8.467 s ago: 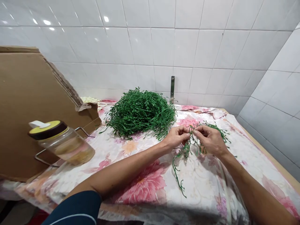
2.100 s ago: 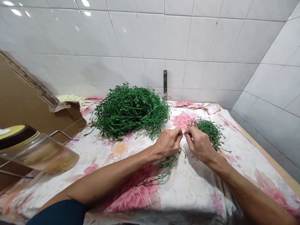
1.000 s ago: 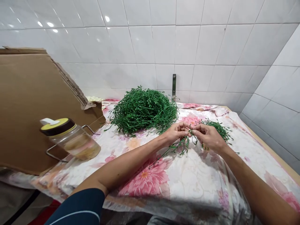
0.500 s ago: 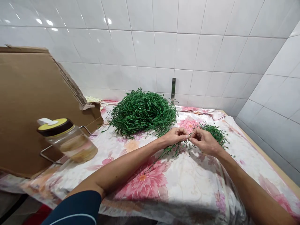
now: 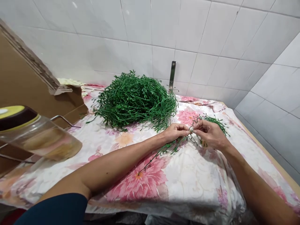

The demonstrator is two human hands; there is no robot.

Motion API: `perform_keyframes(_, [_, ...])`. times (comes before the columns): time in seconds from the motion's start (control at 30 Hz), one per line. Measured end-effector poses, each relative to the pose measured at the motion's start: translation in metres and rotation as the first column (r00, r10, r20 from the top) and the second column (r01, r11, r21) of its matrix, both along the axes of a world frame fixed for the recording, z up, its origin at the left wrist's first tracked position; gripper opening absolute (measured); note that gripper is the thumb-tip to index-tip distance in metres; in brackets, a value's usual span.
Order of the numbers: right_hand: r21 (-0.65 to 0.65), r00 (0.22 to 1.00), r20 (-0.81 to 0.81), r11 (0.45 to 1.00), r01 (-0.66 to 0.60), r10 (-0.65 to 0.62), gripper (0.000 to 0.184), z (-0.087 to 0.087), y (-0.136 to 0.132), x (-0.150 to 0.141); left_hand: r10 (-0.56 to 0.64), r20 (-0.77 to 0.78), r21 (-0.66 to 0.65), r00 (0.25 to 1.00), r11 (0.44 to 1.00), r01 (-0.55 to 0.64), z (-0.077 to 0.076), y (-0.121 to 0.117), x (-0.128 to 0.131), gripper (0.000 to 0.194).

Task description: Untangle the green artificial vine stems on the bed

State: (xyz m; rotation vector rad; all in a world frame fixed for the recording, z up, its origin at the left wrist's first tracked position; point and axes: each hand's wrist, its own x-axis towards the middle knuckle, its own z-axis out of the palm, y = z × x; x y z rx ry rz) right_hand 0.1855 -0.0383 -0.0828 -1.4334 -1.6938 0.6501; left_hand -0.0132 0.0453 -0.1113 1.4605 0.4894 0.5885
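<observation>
Two bare hands are meeting above a flower-print cloth [image 5: 194,178] covering the bench [image 5: 260,142]. The fingers of the left hand [image 5: 177,130] are closing narrowly around the thin stems of green sprigs [image 5: 173,146], and the fingers of the right hand [image 5: 211,134] are pinching the same stems, tip to tip with the left. At far left, a clear plastic jar [image 5: 51,140] with a yellow-and-dark lid [image 5: 18,118] is holding something yellowish brown, its exact makeup unclear; brown cardboard [image 5: 30,87] is standing behind it. Right of the jar, a large pile [image 5: 138,101] of green stems is spreading in a dense tangle, tiny buds fringing its edges, near the tiled wall [image 5: 187,28]. The sprigs between the hands are trailing down to the left, looking slender and forked, over a pink bloom in the print. A smaller heap [image 5: 217,121] is lying just behind the right hand, partly hidden.
</observation>
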Motion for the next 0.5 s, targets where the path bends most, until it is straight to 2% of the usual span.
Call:
perform_keyframes(0.2, [-0.026, 0.999, -0.038, 1.000, -0.017, 0.016, 0.027, 0.007, -0.005, -0.004, -0.029, 0.040, -0.014, 0.999, 0.999, 0.030, 0.001, 0.000, -0.003, 0.034])
perform_keyframes(0.5, [-0.059, 0.994, -0.082, 0.995, -0.081, 0.076, 0.026, 0.010, -0.008, 0.002, -0.006, 0.053, -0.014, 0.999, 1.000, 0.007, 0.000, -0.002, 0.000, 0.037])
